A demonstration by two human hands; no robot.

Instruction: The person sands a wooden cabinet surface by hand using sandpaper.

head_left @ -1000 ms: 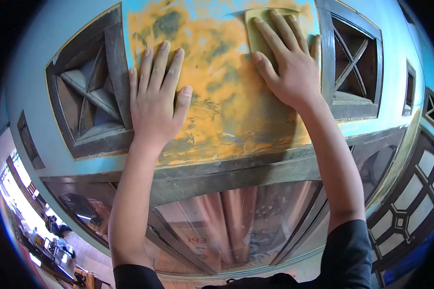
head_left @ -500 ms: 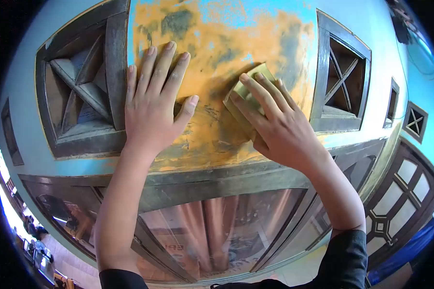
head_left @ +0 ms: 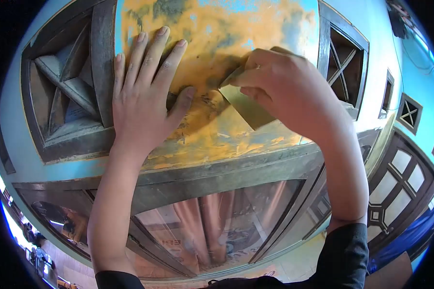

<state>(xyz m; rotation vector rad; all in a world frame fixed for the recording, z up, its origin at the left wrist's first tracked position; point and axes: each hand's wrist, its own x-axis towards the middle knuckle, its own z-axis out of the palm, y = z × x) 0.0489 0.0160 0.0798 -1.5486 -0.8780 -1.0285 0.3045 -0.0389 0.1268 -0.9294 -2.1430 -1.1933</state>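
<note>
A wall panel point(head_left: 212, 38) faces me, patched in orange and dark grey over blue paint. My left hand point(head_left: 147, 91) lies flat against its left part, fingers spread and holding nothing. On the right, my right hand point(head_left: 289, 82) has its fingers curled round a folded sheet of sandpaper point(head_left: 248, 108), yellowish and bent. The sheet's lower corner sticks out below the fingers, tilted off the wall. Part of the sheet is hidden behind the hand.
Dark wooden vents with crossed slats flank the panel, one at the left point(head_left: 67, 86) and one at the right point(head_left: 342, 72). Beneath runs a dark wooden beam point(head_left: 217, 168) above a glass pane point(head_left: 217, 231) with curtains behind it. A wooden door point(head_left: 395, 183) stands far right.
My right hand has gone from pressing the sandpaper flat on the wall to gripping it with curled fingers, lifting its lower edge. My left hand stays on the wall; the view has shifted slightly.
</note>
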